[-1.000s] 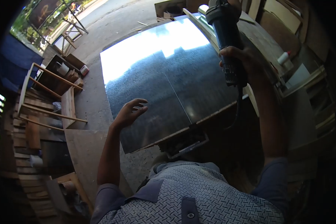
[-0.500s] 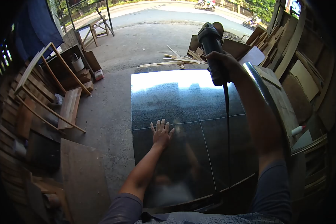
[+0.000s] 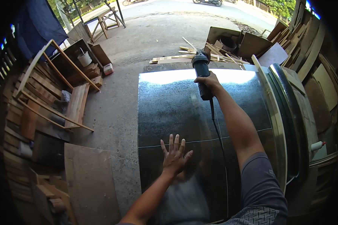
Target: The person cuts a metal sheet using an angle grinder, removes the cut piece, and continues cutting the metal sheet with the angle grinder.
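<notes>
Power tool (image 3: 201, 73), one; dark barrel body, long axis running from the near side toward the far edge of the slab, head end pointing away from the person, tail end toward them; sits over the far half of the slab, near its far edge; whether the head touches the surface cannot be told; black cord (image 3: 218, 135), one, trailing from the tail back along the right arm.
Right hand (image 3: 210, 82), one; grip wrapped tight round the tool's rear barrel.
Left hand (image 3: 174, 154), one; grip wide, five fingers spread, palm flat on the slab's near half, just beyond a thin seam line crossing the surface; holds nothing.
Slab (image 3: 169, 108), one; dark, glossy, speckled, bright glare along its far edge; carried on a curved-edged counter (image 3: 279, 112) whose rim runs down the right side.
Wooden frames (image 3: 45, 90), several, stacked left; white bucket (image 3: 84, 59), one, among them; timber offcuts (image 3: 184, 56), loose pile beyond the slab's far edge; white bottle (image 3: 317, 145), one, at the counter's right side.
</notes>
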Available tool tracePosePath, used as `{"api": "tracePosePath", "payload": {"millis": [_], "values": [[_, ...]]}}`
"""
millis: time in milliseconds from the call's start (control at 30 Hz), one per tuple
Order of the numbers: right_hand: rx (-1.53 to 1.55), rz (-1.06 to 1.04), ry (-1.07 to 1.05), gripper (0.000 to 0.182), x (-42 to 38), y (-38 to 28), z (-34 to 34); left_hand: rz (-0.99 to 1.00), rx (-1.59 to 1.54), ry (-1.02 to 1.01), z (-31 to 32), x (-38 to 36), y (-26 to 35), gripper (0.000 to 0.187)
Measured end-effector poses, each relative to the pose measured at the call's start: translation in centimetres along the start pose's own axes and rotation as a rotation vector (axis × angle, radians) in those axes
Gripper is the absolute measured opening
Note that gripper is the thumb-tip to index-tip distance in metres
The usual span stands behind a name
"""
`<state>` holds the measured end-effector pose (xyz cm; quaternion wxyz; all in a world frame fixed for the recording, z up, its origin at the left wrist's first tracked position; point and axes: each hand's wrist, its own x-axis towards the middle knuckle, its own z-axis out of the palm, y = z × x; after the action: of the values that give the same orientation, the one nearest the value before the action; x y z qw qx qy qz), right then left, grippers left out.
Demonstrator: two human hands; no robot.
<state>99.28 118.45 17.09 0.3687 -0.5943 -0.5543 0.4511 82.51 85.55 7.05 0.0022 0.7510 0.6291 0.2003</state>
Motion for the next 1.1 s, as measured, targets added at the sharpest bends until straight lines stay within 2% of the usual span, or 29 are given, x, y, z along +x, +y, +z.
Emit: {"api": "tracePosePath", "payload": {"millis": [67,333,533,1100], "values": [[-0.104,-0.032,0.093,0.067,3.7,3.1,1.2,0.002,0.01,-0.046,-0.4,0.4,0.0,0.068],[-0.338,0.046,0.107,0.083,6.1,4.3,2.0,-0.015,0.051,-0.094,0.4,0.6,0.2,0.067],[-0.367,0.124,0.049,0.094,6.0,4.2,1.2,-0.016,0.056,-0.096,0.9,0.5,0.1,0.067],[-0.293,0.122,0.025,0.095,7.0,5.1,0.8,-0.027,0.037,-0.113,0.7,0.6,0.4,0.063]]}}
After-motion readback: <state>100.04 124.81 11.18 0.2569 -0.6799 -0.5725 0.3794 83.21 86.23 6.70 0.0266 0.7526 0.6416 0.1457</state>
